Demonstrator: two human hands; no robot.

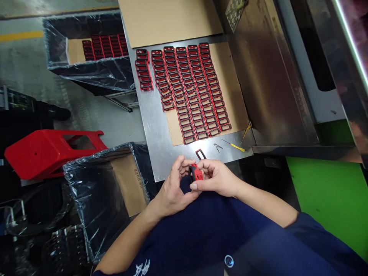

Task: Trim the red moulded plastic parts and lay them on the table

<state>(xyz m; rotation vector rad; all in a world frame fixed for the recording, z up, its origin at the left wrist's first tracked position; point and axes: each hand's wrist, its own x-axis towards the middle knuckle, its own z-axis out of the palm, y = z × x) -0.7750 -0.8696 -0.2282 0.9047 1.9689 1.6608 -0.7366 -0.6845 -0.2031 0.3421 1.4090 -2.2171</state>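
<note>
A small red-and-black part point(196, 173) is being pinched between the fingers of the right hand point(217, 177) and steadied by the curled left hand point(175, 186), at six o'clock, just over the lap. Just beyond, at twelve, a single frame point(200, 154) is lying alone on the steel table point(152, 126). Farther on, many finished-looking frames point(191, 92) are being kept in rows on cardboard point(232, 96); much seems done. At ten o'clock, a lined box point(86, 50) is holding more.
</note>
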